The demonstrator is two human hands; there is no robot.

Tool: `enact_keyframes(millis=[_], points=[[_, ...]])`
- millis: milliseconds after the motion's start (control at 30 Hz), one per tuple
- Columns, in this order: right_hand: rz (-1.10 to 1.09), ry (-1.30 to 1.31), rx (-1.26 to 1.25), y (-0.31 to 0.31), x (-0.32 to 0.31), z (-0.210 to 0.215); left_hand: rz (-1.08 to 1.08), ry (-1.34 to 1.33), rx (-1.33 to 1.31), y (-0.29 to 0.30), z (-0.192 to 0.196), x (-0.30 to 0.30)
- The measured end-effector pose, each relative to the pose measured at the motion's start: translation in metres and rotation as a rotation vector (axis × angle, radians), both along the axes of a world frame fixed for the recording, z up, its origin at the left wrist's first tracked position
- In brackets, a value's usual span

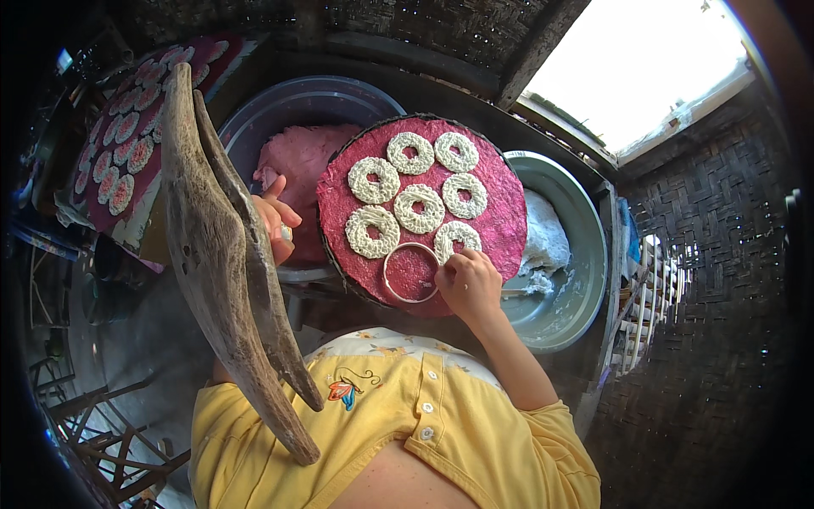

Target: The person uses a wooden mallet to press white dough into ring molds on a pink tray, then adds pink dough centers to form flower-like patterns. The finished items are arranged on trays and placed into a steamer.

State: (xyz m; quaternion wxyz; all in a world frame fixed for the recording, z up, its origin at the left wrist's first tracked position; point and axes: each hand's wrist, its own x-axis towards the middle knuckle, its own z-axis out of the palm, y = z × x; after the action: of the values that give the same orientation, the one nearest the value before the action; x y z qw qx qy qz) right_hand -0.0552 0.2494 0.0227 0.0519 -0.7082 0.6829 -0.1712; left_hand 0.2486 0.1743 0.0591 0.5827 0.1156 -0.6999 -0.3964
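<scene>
A round board (349,254) covered in a rough magenta layer lies before me. Several white, textured dough rings (420,209) rest on it. My right hand (471,287) is at its near edge, fingers closed on the rim of a thin, pale hoop (386,284) that lies flat on the magenta surface. Left of the board, my left hand (278,219) is partly hidden behind a long, split wooden piece (208,212) close to the camera. Its fingers are curled around a small white lump (286,232), which looks like dough.
Behind the board's left side stands a large grey-blue basin (254,106) with a pink mass (309,148). At the right, a green-grey basin (585,297) holds white paste (547,233). More pink-and-white rings (121,193) lie on a magenta sheet at far left. Woven walls surround a bright window (636,64).
</scene>
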Motion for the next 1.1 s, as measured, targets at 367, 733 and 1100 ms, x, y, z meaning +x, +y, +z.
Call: enact_keyframes(millis=[367, 733, 1100], points=[[0.107, 0.042, -0.019, 0.010, 0.004, 0.020, -0.239, -0.066, -0.196, -0.023, -0.014, 0.006], [0.168, -0.024, 0.166, 0.004, 0.013, 0.023, -0.190, 0.306, 0.353, 0.005, 0.019, -0.041], [-0.448, 0.306, -0.071, 0.023, -0.144, 0.025, -0.415, 0.576, 0.764, -0.010, 0.048, -0.062]])
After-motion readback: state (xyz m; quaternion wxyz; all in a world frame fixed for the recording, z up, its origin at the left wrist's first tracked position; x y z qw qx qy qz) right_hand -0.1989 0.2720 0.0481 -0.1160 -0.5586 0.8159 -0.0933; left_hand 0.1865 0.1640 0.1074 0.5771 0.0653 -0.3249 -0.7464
